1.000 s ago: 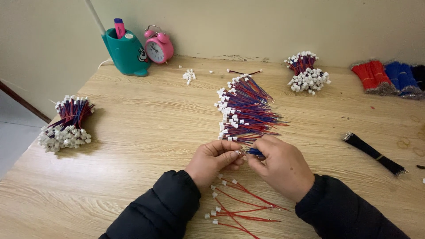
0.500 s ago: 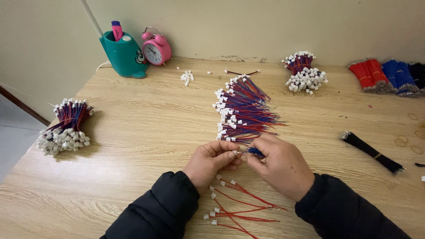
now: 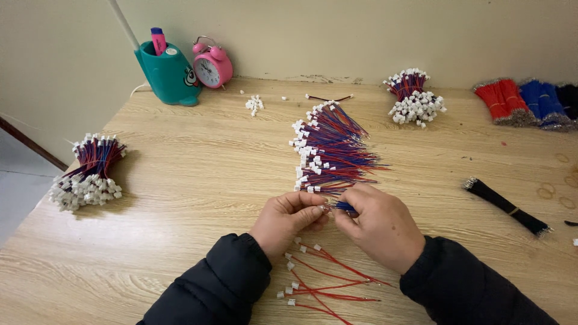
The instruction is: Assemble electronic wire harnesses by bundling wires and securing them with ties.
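My left hand (image 3: pixel 288 221) and my right hand (image 3: pixel 380 225) meet at the fingertips over the wooden table (image 3: pixel 198 174). Between them they pinch a short blue wire (image 3: pixel 343 206) with a small connector end. Just beyond the hands lies a fanned pile of red and blue wires with white connectors (image 3: pixel 328 153). Under my wrists lie several loose red wires with white connectors (image 3: pixel 319 280). Both sleeves are dark.
A bundle of connector wires (image 3: pixel 87 174) lies at the left edge, another bundle (image 3: pixel 414 99) at the back right. Red and blue wire bunches (image 3: pixel 524 102) and a black wire bundle (image 3: pixel 506 206) lie at right. A teal pen holder (image 3: pixel 167 71), pink alarm clock (image 3: pixel 212 63) and loose white connectors (image 3: pixel 254 104) sit at the back.
The hands stay in the same place, fingertips working at the blue wire. The view has shifted only slightly.
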